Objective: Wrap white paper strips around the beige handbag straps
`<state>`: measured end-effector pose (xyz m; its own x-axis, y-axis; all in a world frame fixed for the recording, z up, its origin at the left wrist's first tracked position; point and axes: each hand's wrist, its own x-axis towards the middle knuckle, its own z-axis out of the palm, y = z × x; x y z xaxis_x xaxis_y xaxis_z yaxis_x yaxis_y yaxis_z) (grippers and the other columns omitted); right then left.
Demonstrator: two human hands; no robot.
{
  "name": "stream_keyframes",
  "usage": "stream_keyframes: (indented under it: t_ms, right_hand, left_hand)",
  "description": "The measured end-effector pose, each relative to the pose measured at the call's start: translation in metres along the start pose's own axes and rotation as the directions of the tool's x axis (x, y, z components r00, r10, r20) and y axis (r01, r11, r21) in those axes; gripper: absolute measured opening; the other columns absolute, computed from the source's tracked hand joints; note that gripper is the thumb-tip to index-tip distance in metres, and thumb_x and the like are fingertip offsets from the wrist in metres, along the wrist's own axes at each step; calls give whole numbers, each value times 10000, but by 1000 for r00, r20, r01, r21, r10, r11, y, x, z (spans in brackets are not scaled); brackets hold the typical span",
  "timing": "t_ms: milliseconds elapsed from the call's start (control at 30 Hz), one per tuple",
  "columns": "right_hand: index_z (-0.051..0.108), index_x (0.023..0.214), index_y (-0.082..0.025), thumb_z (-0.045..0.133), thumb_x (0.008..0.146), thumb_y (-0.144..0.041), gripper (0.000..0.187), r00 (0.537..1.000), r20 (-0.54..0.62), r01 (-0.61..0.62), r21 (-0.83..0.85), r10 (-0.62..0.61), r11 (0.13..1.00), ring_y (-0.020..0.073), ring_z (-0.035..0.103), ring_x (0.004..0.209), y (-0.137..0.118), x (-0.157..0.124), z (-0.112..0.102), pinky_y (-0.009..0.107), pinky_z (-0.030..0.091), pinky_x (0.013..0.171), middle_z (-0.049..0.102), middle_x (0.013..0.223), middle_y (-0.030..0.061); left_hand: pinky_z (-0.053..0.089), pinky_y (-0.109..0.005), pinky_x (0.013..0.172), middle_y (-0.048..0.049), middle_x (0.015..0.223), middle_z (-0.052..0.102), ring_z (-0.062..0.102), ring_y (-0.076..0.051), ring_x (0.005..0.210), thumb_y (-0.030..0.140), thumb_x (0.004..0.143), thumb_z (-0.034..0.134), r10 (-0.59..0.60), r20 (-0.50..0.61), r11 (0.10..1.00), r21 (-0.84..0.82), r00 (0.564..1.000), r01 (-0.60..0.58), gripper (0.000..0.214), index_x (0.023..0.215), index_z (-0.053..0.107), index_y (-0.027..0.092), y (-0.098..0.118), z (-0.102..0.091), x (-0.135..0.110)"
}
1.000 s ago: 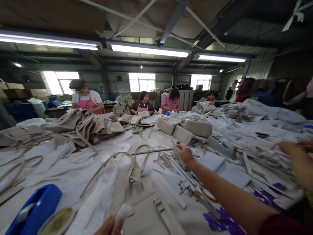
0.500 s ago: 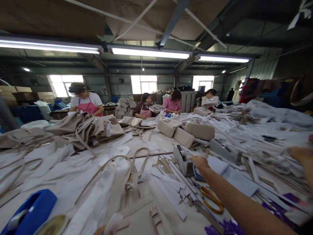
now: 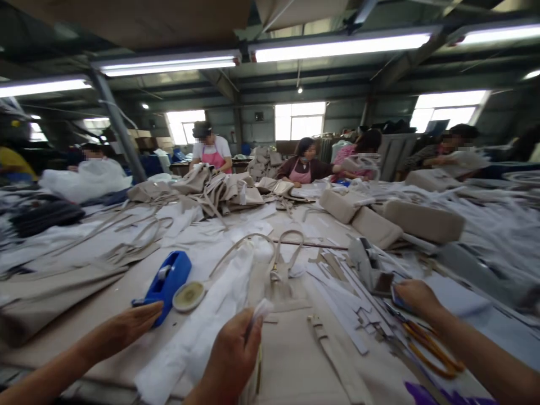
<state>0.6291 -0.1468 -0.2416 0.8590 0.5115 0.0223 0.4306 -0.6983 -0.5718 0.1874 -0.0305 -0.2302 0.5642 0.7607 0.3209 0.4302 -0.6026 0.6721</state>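
My left hand lies flat on the table, fingers stretched out, its tips touching the near end of a blue tape dispenser. A tape roll lies just right of the dispenser. My right hand is raised at the bottom centre and pinches a small white strip. Under and beyond it lie a flat beige bag piece with looped handles and a long white wrapping sheet.
A co-worker's hand reaches in from the right, beside a grey tape dispenser and orange-handled scissors. Paper strips, beige bags and straps cover the table. Several people in aprons work at the far side.
The view has swung left and down. My left hand has come into view at the blue dispenser. My right hand rose with the white strip. The co-worker's hand drew back from the grey dispenser.
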Motion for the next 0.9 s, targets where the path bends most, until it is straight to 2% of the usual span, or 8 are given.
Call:
stream_keyframes:
  t_ms: [167,233,300,367,467,667,733,900]
  right_hand:
    - [688,659,-181,586,860,-338,275,921,325,136,244,-213,960,129,487,463,-68,-83,29,281,347,490,634,576,31]
    - [659,687,-174,623,807,-424,279,773,511,39,554,-376,832,103,446,443,-113,-133,42,251,295,452,611,570,6]
    - [628,665,-168,687,724,-446,290,643,627,-111,645,-440,756,78,422,416,-156,-177,53,226,252,424,597,546,-11]
    - [582,614,-170,699,680,-464,323,576,694,-223,642,-432,734,63,392,378,-187,-208,64,215,201,394,563,494,-24]
    - [532,590,-183,681,669,-475,337,579,730,-290,600,-363,746,59,387,357,-203,-226,77,205,171,369,533,459,-36]
    - [516,617,-193,635,688,-420,266,652,721,-292,525,-236,800,68,405,349,-194,-226,89,196,169,353,505,449,-49]
    - [512,608,-195,628,693,-406,256,668,714,-275,501,-212,821,72,401,343,-193,-226,91,196,169,348,491,432,-51]
    - [490,547,-198,643,711,-412,310,675,709,-227,465,-206,856,78,414,342,-194,-224,95,192,183,335,491,420,-35]
  left_hand:
    - [489,-287,721,-50,828,686,659,-199,784,296,996,408,78,-52,979,194,996,-66,240,896,609,214,-2,2,-6]
    - [483,-295,672,-51,802,682,667,-206,744,258,983,426,130,-68,949,299,989,-105,203,887,600,211,-1,5,-9]
    - [464,-298,606,-47,767,673,663,-207,685,222,968,451,173,-77,901,415,982,-127,169,875,591,210,1,7,-11]
    - [430,-296,541,-36,724,657,645,-201,619,186,957,467,200,-85,840,527,976,-127,156,858,586,211,1,9,-13]
    - [412,-289,508,-24,695,648,632,-193,585,136,937,497,248,-86,775,615,965,-145,155,830,580,213,0,13,-16]
    - [448,-298,490,-15,669,631,621,-205,554,54,845,577,299,-88,734,658,950,-170,159,794,575,205,-5,18,-21]
    - [458,-284,490,-21,674,641,631,-200,558,59,843,590,322,-94,717,675,942,-177,125,882,610,175,-6,19,-21]
    - [464,-254,489,-12,709,665,639,-182,562,45,817,619,342,-42,702,676,939,-226,424,1225,574,150,-11,17,-20]
